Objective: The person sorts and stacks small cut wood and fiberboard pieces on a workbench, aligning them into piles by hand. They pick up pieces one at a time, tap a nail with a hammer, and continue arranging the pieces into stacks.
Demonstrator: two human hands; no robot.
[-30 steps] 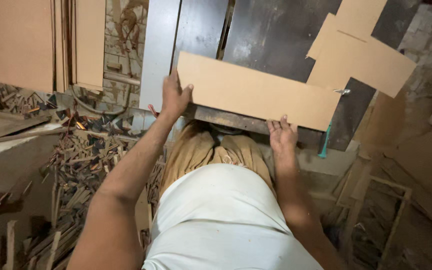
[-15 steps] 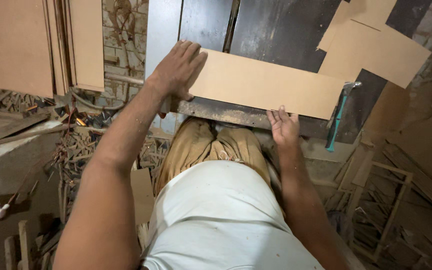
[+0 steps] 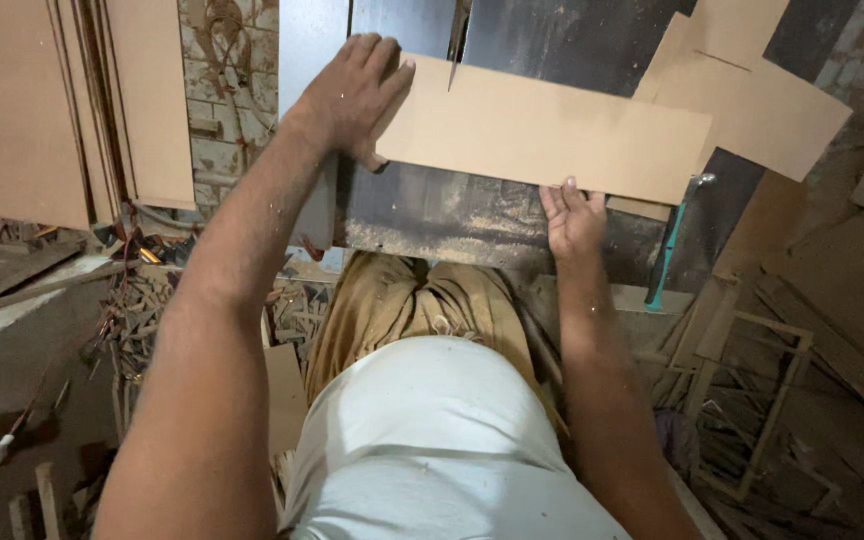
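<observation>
Flat, board [image 3: 542,135] under both fingers [image 3: 377,70].

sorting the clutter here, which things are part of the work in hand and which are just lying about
In hand:
long brown board, flat on the dark saw table
left hand on its left end
right hand at its near edge
saw blade at its far edge

Lying about:
board offcuts
stacked boards
wood scraps

This is a woodworking shop. A dusty dark saw table [image 3: 432,215] has a blade [image 3: 455,45] rising through a brown board [image 3: 552,135]. More boards [image 3: 62,100] lean against a bare brick wall [image 3: 227,80], and wood offcuts [image 3: 132,320] and scrap frames [image 3: 752,400] litter the floor.
</observation>
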